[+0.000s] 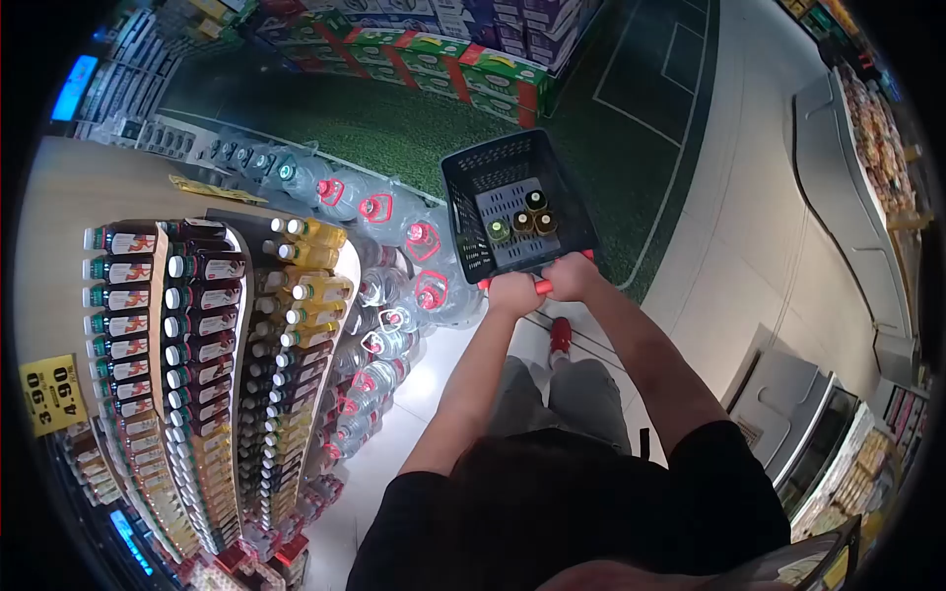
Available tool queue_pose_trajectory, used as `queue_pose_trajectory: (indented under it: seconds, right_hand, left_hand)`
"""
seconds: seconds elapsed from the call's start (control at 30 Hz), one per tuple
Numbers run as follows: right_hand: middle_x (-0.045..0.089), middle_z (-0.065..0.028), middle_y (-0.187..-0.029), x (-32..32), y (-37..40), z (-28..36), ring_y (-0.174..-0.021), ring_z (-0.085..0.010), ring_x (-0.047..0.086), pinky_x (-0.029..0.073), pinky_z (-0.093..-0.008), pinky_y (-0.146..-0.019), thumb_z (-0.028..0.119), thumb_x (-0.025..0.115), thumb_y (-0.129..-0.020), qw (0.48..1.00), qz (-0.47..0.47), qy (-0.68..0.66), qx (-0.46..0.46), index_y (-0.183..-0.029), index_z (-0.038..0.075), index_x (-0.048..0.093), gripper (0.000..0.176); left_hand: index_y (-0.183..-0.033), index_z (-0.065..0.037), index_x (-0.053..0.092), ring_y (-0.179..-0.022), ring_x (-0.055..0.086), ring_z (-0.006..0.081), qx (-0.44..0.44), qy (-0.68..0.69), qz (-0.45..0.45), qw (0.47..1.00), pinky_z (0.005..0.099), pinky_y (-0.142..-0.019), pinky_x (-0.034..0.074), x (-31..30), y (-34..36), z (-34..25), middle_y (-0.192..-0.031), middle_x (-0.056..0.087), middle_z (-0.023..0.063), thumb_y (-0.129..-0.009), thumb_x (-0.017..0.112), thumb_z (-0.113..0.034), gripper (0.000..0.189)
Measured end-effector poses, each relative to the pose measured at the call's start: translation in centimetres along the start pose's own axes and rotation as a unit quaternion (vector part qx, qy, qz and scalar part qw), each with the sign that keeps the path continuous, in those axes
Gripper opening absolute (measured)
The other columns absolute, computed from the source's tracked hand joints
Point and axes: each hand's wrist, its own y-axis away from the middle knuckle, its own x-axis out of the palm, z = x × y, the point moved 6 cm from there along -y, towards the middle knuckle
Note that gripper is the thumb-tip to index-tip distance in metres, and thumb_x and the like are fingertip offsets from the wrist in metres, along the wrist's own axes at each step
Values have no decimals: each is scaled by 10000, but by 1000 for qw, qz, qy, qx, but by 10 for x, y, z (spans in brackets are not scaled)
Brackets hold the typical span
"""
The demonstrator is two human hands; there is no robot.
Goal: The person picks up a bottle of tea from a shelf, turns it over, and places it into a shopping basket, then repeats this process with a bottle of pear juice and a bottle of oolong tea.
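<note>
Both of my hands grip the red handle (pixel 544 287) of a dark shopping cart (pixel 463 212) in front of me. My left hand (pixel 514 293) is closed around the handle's left part. Close beside it, my right hand (pixel 571 277) is closed around the right part. Inside the cart's basket, several bottles or jars stand upright at the end near me. One has a green cap (pixel 499 228); another has a dark lid (pixel 535 200). Their labels are too small to read.
On my left, a shelf holds rows of dark juice bottles (pixel 128 243) and yellow bottles (pixel 320 233). Large water jugs (pixel 424 241) stand on the floor along the cart's left side. Stacked green boxes (pixel 503 79) are ahead. A curved display counter (pixel 838 177) lines the right.
</note>
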Motion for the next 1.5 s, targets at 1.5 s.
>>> queue_pose_trajectory:
  seconds: [1.5]
  right_hand:
    - [671,-148,-788,-342,-758,-198,-751,-320,657,519,-433,-701,379,570,-736,936,118,86,-320,-771,106,683,298]
  left_hand:
    - [-863,-56,705,-863,658,313,-298,244,-76,920,400,-783,521,-424,-476,446,-910,675,178,-720,584,-349,348]
